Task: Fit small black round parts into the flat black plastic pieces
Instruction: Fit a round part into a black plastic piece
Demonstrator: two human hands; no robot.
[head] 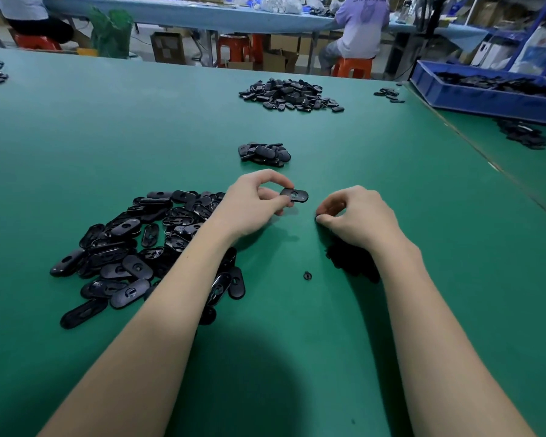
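My left hand (252, 200) pinches one flat black oval plastic piece (294, 195) by its near end, holding it just above the green table mat (139, 127) with the keyhole opening showing. My right hand (356, 216) is curled beside it, fingertips apparently pinching a small black round part (318, 218), though it's mostly hidden. Both look light and rigid, probably slick; I'd grip the oval by its edges, leaving the hole free. One loose round part (307, 275) lies nearby.
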